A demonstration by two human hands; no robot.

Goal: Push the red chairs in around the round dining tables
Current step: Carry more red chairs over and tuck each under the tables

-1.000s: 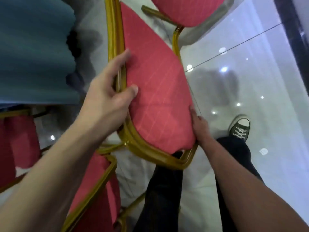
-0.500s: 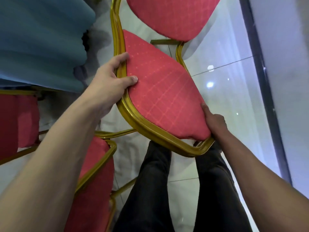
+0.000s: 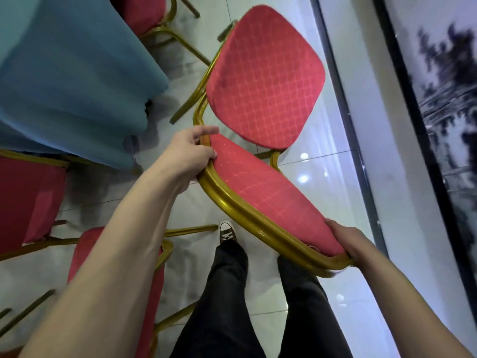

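I hold a red chair [image 3: 263, 187] with a gold metal frame by its padded backrest, seen from above. My left hand [image 3: 188, 153] grips the backrest's left top corner, thumb on the red padding. My right hand [image 3: 348, 239] clasps the right corner of the same backrest. The chair's red seat [image 3: 265, 78] lies beyond the backrest, just right of the round table draped in a blue cloth [image 3: 64, 73].
Another red chair [image 3: 144, 11] stands at the top by the table. Two more red chairs are at my left [image 3: 25, 197] and lower left [image 3: 152, 293]. A wall with a dark picture [image 3: 444, 125] runs close along the right. My legs and a sneaker [image 3: 227, 233] stand on the white tiled floor.
The chair has swung away from me and to the right, so its whole seat now shows. Both hands kept their grip on the backrest corners, and my left foot has stepped forward.
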